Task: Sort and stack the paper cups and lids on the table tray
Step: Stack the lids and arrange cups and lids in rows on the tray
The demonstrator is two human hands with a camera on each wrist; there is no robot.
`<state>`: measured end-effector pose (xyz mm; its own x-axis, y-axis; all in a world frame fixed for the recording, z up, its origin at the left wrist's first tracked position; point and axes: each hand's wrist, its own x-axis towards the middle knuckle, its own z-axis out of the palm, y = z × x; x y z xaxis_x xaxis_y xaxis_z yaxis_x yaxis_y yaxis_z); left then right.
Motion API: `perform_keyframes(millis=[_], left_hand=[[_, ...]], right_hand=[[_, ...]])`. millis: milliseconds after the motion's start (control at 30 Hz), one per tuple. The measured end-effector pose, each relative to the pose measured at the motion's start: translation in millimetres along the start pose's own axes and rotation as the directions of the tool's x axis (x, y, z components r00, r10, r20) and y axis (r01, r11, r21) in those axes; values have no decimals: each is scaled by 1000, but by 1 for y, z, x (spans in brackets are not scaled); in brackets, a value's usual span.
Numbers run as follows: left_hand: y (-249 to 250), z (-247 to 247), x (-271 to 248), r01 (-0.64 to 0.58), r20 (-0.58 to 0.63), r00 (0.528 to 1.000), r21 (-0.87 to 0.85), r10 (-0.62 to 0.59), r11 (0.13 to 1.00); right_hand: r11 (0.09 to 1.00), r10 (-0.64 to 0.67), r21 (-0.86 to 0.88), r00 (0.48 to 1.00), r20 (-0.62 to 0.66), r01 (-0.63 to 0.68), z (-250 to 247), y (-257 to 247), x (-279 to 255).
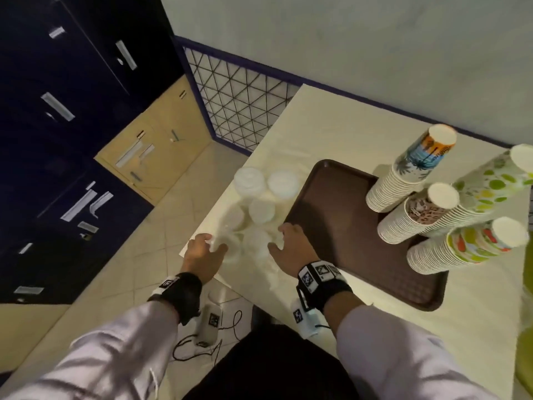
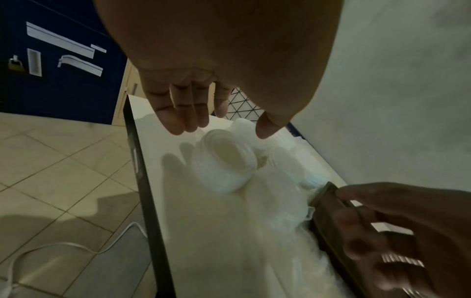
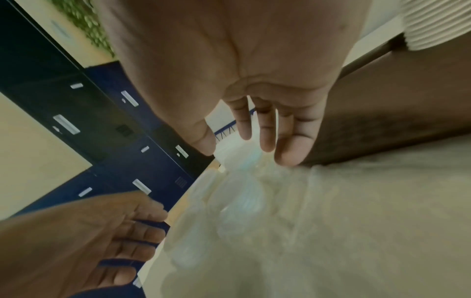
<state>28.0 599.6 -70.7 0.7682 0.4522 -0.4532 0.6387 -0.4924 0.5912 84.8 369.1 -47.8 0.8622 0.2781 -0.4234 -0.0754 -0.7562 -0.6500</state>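
Note:
Several stacks of clear plastic lids (image 1: 262,210) stand on the cream table (image 1: 331,125), left of a brown tray (image 1: 340,226). Upside-down stacks of patterned paper cups (image 1: 418,215) fill the tray's right side. My left hand (image 1: 212,243) hovers open at the table's near left corner. In the left wrist view its fingers (image 2: 178,121) are straight above a lid stack (image 2: 224,161), not touching it. My right hand (image 1: 278,239) is open with spread fingers (image 3: 267,141) over blurred lids (image 3: 242,193) by the tray's left rim (image 2: 328,211). Neither hand holds anything.
Dark blue lockers (image 1: 57,140) and a tan cabinet (image 1: 155,145) stand to the left across a tiled floor. A wire-mesh panel (image 1: 242,105) rises behind the table's far left corner. White cables (image 1: 202,342) lie on the floor under the table edge.

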Motion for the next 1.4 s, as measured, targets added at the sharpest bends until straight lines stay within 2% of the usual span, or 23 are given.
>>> perform_keyframes(millis=[133, 367, 533, 700, 933, 1133, 1333, 1400], left_hand=[[-5, 5, 15, 23, 60, 998, 34, -25, 999], [-7, 12, 28, -9, 126, 992, 216, -19, 976], [-9, 15, 37, -24, 174, 984, 270, -24, 963], [-9, 17, 42, -20, 193, 981, 243, -28, 970], [-16, 14, 48, 19, 203, 978, 153, -50, 988], [-23, 13, 48, 19, 197, 980, 100, -39, 995], [-27, 12, 48, -56, 290, 957, 118, 20, 991], [-27, 12, 47, -77, 311, 949, 82, 47, 994]], right_hand=[[990, 61, -126, 998, -5, -61, 26, -17, 23], [942, 57, -332, 998, 14, -49, 52, -24, 42], [900, 37, -436, 999, 32, -20, 60, -19, 47], [872, 22, -489, 999, 39, -1, 68, -14, 56], [880, 74, -472, 997, 27, -52, 63, -16, 58], [951, 80, -299, 997, -2, -76, 60, -13, 51], [917, 11, -399, 1000, -2, -11, 65, -15, 51], [927, 28, -374, 1000, 5, -24, 61, -19, 46]])
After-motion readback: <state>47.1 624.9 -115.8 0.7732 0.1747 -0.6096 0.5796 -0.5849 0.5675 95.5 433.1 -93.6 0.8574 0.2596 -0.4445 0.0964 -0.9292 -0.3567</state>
